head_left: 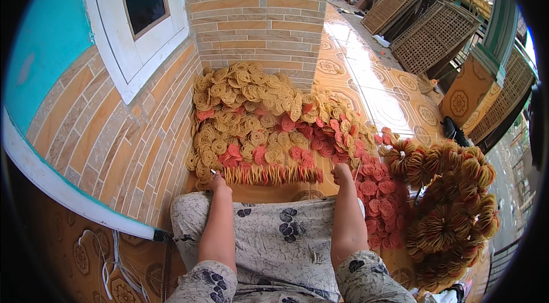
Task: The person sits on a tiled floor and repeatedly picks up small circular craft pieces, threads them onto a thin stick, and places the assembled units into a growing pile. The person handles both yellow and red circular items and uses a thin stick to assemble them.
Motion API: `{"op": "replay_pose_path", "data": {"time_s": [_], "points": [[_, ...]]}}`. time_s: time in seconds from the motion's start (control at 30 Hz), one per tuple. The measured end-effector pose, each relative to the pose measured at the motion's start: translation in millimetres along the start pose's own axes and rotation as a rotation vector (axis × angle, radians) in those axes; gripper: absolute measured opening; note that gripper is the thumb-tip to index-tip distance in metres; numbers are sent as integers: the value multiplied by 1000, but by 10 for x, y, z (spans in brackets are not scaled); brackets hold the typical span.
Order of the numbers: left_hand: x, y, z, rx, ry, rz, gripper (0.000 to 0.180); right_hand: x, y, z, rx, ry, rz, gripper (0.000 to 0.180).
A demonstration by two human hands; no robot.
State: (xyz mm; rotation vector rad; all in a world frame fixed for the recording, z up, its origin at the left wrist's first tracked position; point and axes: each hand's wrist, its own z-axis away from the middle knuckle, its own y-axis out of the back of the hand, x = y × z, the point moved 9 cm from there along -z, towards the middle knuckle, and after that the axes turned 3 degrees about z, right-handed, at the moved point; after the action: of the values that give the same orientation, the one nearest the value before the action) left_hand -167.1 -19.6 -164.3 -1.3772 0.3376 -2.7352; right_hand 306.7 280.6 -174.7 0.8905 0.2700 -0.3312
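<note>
A long row of yellow and red discs, threaded side by side, stretches across in front of my lap. At its left end my left hand is closed in a pinch on a small white tip. My right hand is curled closed just past the row's right end; what lies in its fingers is hidden. Beyond the row spreads a heap of loose, swirled yellow discs, thin and lacy like raw crackers, with red ones mixed in. A patch of red discs lies beside my right forearm.
Bundles of strung discs are piled on the tiled floor at the right. A brick-patterned wall bounds the heap at the back and left. White straps lie at lower left. Woven racks lean at the far right.
</note>
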Motion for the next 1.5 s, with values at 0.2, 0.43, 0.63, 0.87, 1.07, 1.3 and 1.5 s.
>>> {"op": "replay_pose_path", "data": {"time_s": [0.2,0.43,0.63,0.87,1.07,1.3,1.5], "points": [[-57,93,-20,98,-1,-106,11,6,-127,143,-16,-127,365,9],[257,-10,271,29,-218,-34,16,-126,22,98,33,164,704,23],[-39,120,172,147,22,-11,13,393,-202,216,39,-539,-777,32],[-89,96,82,73,-26,-8,13,-56,-103,982,-134,-384,-1108,34],[-97,115,167,101,35,-50,20,-115,-292,921,-223,-377,-1215,25],[-5,60,314,68,-13,-46,19,-169,-241,819,-98,-167,-1120,11],[578,-427,823,-312,-399,-90,16,-993,241,1342,-26,558,-1132,11]]}}
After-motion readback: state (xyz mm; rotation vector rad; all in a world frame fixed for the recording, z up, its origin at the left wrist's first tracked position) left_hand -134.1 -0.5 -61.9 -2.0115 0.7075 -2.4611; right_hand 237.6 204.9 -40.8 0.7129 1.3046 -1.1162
